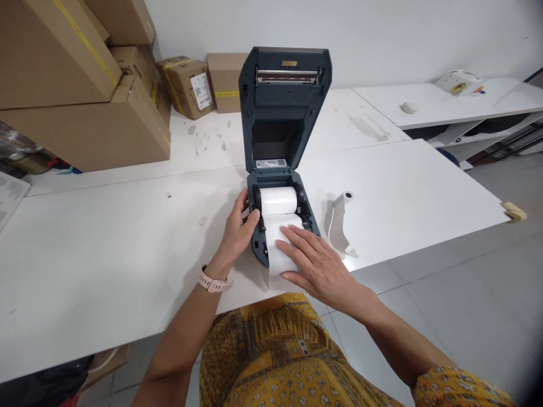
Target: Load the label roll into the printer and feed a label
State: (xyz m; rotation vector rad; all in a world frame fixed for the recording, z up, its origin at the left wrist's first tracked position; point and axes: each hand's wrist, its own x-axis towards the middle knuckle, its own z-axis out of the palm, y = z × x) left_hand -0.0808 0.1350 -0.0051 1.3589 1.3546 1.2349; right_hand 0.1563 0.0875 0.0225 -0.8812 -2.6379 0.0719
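Observation:
A dark label printer (285, 51) stands on the white table with its lid raised. Inside it sits a white label roll (278, 200), and a strip of label paper (278, 254) runs from the roll over the printer's front edge. My left hand (238, 229) grips the printer's left side, its thumb on the inner edge beside the roll holder and its fingers along the outer wall. Lying flat on the paper strip is my right hand (314, 257), fingers stretched out. Right of the printer stands a small white paper roll (339, 212) with a loose curled end.
Cardboard boxes (136, 124) are stacked at the back left, with a smaller labelled carton (186, 87) beside them. On the right, a white box (460, 82) and a round white object (409, 107) rest on a shelf. The table's front edge (382, 255) runs close to my body.

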